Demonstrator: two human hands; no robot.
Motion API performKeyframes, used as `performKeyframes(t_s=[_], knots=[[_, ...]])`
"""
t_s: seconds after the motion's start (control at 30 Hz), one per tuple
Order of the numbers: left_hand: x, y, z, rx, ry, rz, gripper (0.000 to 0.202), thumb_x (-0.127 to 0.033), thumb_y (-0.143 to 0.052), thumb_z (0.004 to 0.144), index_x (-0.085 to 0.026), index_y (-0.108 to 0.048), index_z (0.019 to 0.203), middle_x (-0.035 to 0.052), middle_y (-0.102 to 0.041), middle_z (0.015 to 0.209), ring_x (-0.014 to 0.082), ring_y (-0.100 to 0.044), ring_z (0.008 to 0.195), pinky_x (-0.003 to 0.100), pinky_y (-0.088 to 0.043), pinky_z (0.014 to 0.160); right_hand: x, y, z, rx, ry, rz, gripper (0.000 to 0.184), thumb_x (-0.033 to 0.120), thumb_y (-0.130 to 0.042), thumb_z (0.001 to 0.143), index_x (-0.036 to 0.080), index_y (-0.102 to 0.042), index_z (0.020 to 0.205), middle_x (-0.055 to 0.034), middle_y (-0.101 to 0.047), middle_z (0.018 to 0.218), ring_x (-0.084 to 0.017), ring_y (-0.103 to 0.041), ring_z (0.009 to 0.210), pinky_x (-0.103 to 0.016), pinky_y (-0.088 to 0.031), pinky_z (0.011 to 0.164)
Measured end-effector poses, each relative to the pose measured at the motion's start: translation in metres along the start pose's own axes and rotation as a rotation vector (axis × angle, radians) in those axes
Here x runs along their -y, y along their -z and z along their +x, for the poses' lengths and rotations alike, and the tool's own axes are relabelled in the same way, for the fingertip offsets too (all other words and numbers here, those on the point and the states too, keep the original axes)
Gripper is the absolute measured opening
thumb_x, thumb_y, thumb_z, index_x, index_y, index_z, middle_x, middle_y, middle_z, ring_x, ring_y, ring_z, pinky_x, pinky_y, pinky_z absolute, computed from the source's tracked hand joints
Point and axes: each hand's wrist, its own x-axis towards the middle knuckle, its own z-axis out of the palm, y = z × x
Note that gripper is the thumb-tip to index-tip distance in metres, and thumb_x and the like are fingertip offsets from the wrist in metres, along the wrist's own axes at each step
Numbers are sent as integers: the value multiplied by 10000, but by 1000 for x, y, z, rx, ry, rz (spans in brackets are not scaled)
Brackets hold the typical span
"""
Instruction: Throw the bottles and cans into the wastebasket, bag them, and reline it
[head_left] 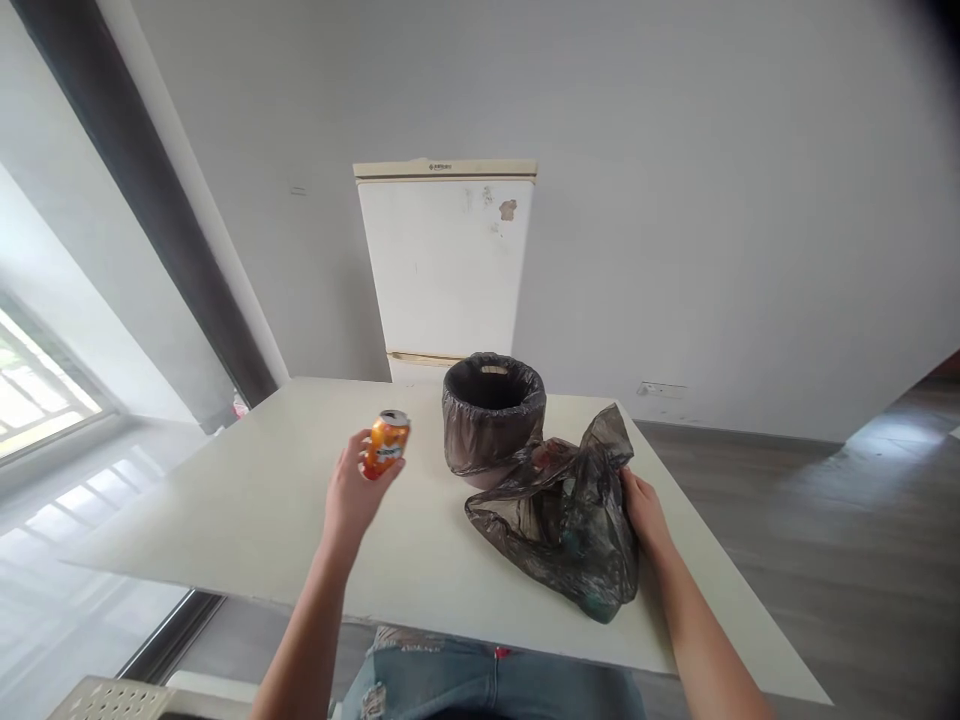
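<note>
An orange drink can (388, 441) with an opened top is in the grip of my left hand (357, 490), tilted slightly above the table's left-middle part. On the right lies a black see-through plastic bag (577, 525) with several things inside, hard to make out through the film. My right hand (646, 512) is closed on the bag's right side, its fingertips partly hidden by the plastic. Between the hands and farther back stands a trash bin (491, 425) lined with a black bag folded over its rim. The bag's near edge touches or overlaps the bin's lower front.
A white table (285, 500) carries all of these. Behind it stands a white refrigerator (450, 260) against a grey wall. A wall socket (661, 389) sits low to the right. A perforated plastic seat or crate (112, 700) shows at the bottom left, and a window (45, 385) at far left.
</note>
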Motion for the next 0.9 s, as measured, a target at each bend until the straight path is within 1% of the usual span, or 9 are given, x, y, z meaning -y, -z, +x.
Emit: performKeyframes(t_s=[0.1, 0.17, 0.23, 0.33, 0.5, 0.63, 0.73, 0.83, 0.9], knots=[[50, 10, 29, -68, 176, 39, 714, -394, -916, 657, -272, -593, 1282, 97, -730, 1224, 295, -722, 1024, 365, -512, 804, -6, 0, 3, 1, 20, -36, 706, 792, -448, 855, 162, -767, 854, -151, -792, 1013, -348, -682, 1003, -411, -483, 894], [76, 14, 43, -129, 269, 45, 702, -366, -933, 627, -262, -590, 1230, 82, -735, 1222, 282, -728, 1034, 341, -511, 798, -8, 0, 5, -3, 26, -50, 719, 807, -438, 850, 163, -758, 837, -141, -790, 990, -333, -678, 978, -393, -484, 861], [96, 14, 54, -144, 319, 49, 660, -359, -935, 621, -258, -590, 1176, 65, -742, 1211, 268, -731, 1041, 317, -515, 793, -9, 0, 5, -8, 26, -57, 729, 823, -436, 842, 165, -747, 809, -134, -787, 956, -318, -676, 943, -372, -484, 813], [115, 11, 65, -111, 338, 69, 611, -357, -919, 644, -248, -590, 1148, 59, -755, 1172, 262, -729, 1066, 302, -519, 796, -7, 0, 4, -13, 33, -63, 741, 846, -433, 832, 170, -730, 768, -131, -780, 899, -305, -674, 895, -349, -472, 745], [125, 2, 69, -101, 311, 90, 702, -349, -903, 675, -244, -546, 1270, 83, -723, 1278, 271, -712, 1133, 316, -510, 824, -6, -1, 4, -7, 46, -68, 745, 854, -428, 832, 173, -721, 756, -135, -783, 894, -303, -668, 876, -343, -459, 716], [127, -1, 69, -95, 303, 119, 726, -360, -892, 689, -243, -526, 1306, 92, -711, 1286, 296, -702, 1144, 342, -512, 827, -10, 0, 7, -16, 38, -76, 746, 832, -430, 832, 158, -747, 809, -151, -791, 972, -323, -667, 931, -365, -465, 793], [125, -1, 67, -105, 272, 147, 795, -365, -892, 670, -209, -499, 1343, 134, -695, 1282, 343, -693, 1136, 417, -527, 881, -14, 2, 9, -25, 13, -94, 717, 809, -483, 814, 152, -768, 839, -159, -793, 1002, -343, -666, 971, -385, -459, 847], [116, -4, 59, -285, 170, 180, 838, -372, -882, 653, -147, -477, 1352, 222, -592, 1401, 420, -568, 1313, 524, -493, 1015, -19, 8, 10, -73, -78, -110, 720, 824, -504, 801, 149, -751, 769, -163, -779, 879, -330, -662, 875, -384, -452, 775], [105, -12, 48, -437, 76, 178, 687, -367, -792, 755, -153, -491, 1334, 215, -556, 1425, 391, -531, 1348, 526, -477, 1061, -22, 11, 10, -106, -126, -98, 724, 839, -481, 816, 161, -702, 692, -139, -736, 745, -287, -631, 757, -365, -431, 696]])
